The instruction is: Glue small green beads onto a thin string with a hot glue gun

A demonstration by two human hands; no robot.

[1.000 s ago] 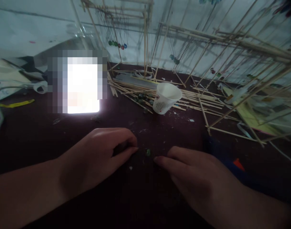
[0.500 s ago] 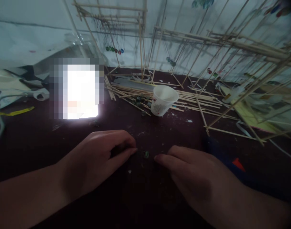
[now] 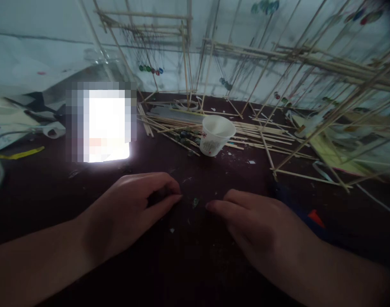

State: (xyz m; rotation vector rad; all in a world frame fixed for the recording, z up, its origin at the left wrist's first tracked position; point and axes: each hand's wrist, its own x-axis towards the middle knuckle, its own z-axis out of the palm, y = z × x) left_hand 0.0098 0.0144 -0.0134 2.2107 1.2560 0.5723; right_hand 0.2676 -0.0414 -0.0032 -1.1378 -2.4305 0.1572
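My left hand (image 3: 140,198) is closed in a pinch, thumb tip against the forefinger; whatever it grips is too fine to make out. Opposite it, my right hand (image 3: 255,221) also pinches with thumb and forefinger, and what lies between them is hidden. In the gap between both hands is a small green glass marble (image 3: 195,203), slightly blurred, with neither hand's fingertips plainly touching it. I cannot tell whether a thread runs to it. Beyond the hands stands a white paper cup (image 3: 215,136) with a red print.
Several dark marbles (image 3: 185,137) lie among thin wooden sticks (image 3: 246,132) behind the cup. Stick frames (image 3: 185,64) with marbles hung on strings stand at the back and right. At left are a bright screen (image 3: 107,128) and a yellow strip (image 3: 20,153). Scissors-like blue handles (image 3: 290,209) lie under my right wrist.
The view has shifted slightly. The marble between my hands looks narrower and more blurred, as if turning. Both hands keep their pinch in nearly the same place.
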